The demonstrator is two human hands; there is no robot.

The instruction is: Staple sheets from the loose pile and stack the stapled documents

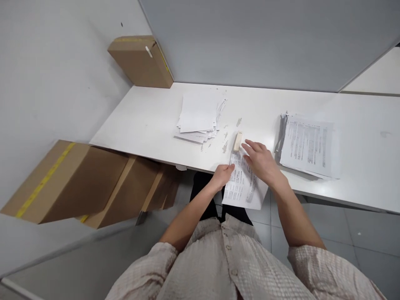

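Observation:
A printed sheet of paper (242,187) lies half over the front edge of the white desk (150,121). My left hand (222,175) pinches the sheet's left edge, fingers closed on it. My right hand (261,160) rests flat on the sheet's upper right part, fingers stretched out toward a small beige stapler (238,141) that lies just beyond the sheet's top edge. The fingertips are close to the stapler but apart from it.
A loose pile of white sheets (198,118) lies at the back left of the desk; a stack of printed documents (308,146) lies at the right. Small paper scraps (225,146) dot the desk near the stapler. Cardboard boxes (68,179) stand at left; another box (140,60) leans in the corner.

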